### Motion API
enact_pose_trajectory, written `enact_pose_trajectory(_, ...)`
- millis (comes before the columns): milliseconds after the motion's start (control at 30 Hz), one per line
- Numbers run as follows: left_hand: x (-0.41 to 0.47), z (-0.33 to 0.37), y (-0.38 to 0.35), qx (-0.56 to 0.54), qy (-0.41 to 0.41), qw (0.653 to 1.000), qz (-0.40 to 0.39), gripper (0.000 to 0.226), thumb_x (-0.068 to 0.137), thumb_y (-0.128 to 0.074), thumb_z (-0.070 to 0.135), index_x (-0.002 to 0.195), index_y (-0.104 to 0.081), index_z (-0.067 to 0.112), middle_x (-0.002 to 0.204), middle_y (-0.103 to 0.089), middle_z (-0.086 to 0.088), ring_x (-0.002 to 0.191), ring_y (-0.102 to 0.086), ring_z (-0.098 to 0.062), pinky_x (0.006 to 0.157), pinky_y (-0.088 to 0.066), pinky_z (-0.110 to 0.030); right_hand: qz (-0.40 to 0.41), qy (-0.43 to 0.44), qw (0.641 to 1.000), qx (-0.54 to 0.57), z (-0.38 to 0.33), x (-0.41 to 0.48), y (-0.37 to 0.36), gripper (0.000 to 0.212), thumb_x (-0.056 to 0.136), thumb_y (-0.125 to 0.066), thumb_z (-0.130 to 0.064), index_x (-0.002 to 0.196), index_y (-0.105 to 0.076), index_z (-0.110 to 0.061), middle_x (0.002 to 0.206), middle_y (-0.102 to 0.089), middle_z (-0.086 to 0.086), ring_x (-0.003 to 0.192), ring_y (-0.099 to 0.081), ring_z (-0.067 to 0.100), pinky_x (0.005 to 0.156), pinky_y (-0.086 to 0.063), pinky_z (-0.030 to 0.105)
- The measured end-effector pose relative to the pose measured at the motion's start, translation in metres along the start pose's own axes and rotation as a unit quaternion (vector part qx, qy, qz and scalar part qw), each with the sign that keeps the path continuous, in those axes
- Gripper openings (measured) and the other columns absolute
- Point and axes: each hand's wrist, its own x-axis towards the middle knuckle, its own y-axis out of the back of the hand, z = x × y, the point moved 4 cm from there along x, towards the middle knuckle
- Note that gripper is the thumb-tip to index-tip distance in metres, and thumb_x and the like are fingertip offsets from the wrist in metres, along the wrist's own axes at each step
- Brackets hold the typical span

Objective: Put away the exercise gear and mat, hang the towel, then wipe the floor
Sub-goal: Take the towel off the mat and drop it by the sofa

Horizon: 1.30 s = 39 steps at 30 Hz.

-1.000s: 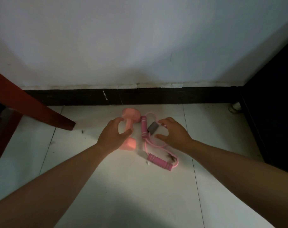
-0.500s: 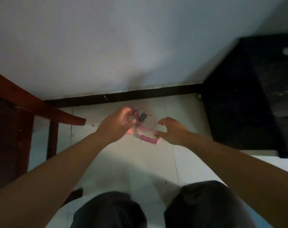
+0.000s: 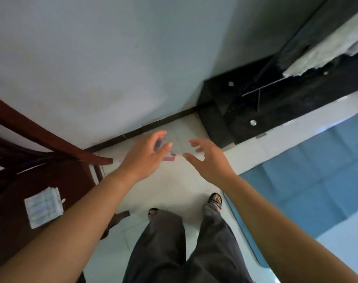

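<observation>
The pink jump rope lies on the white tiled floor by the wall; one pink handle [image 3: 169, 159] and a grey part [image 3: 158, 143] show past my fingers. My left hand [image 3: 145, 158] hovers high above it, fingers apart and holding nothing, and it hides the rest of the rope and the pink dumbbell. My right hand [image 3: 208, 160] is open too, to the right of the rope. A blue exercise mat [image 3: 317, 170] lies flat on the floor at the right. A white towel [image 3: 321, 52] lies on the black cabinet at the top right.
A red-brown wooden chair [image 3: 51, 180] stands at the left with a folded white cloth [image 3: 43, 209] on its seat. The black cabinet [image 3: 235, 123] fills the corner at the right. My legs and sandalled feet [image 3: 215, 201] stand on the tiles between chair and mat.
The view has risen from a crouch to standing. My left hand has let go of the pink dumbbell, and both hands have lifted away from the gear on the floor.
</observation>
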Motion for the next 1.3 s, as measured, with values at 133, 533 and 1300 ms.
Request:
enact_pose_trajectory(133, -0.032, 0.051, -0.007, -0.077, -0.024, 0.995, -0.051, 0.04, 0.092, -0.052, 0.038, 0.129, -0.048, 0.025, 0.13, -0.052, 0.006, 0.081, -0.055, 0.01, 0.093, -0.05, -0.031, 0.049, -0.034, 0.998, 0.004, -0.001, -0.06, 0.041, 0.046, 0.087, -0.057, -0.045, 0.127, -0.05, -0.024, 0.123, -0.053, -0.008, 0.098, -0.049, 0.004, 0.082, -0.04, 0.019)
enact_pose_trajectory(533, -0.101, 0.157, -0.087, 0.063, -0.06, 0.993, -0.075, 0.053, 0.076, -0.041, 0.067, 0.123, -0.046, 0.043, 0.126, -0.053, 0.017, 0.114, -0.052, -0.009, 0.1, -0.04, -0.049, 0.077, -0.048, 0.996, 0.004, 0.089, -0.193, 0.125, 0.048, 0.089, -0.055, -0.044, 0.131, -0.046, -0.024, 0.128, -0.05, -0.006, 0.112, -0.05, 0.012, 0.088, -0.038, 0.019)
enact_pose_trajectory(1300, -0.135, 0.359, -0.281, 0.152, -0.181, 0.961, -0.144, 0.042, 0.094, -0.045, 0.042, 0.133, -0.043, 0.028, 0.137, -0.045, 0.009, 0.12, -0.044, -0.009, 0.087, -0.033, -0.023, 0.077, -0.119, 0.99, -0.015, 0.261, -0.336, 0.269, 0.048, 0.088, -0.059, -0.042, 0.129, -0.048, -0.021, 0.124, -0.054, -0.001, 0.11, -0.052, 0.016, 0.091, -0.041, 0.026)
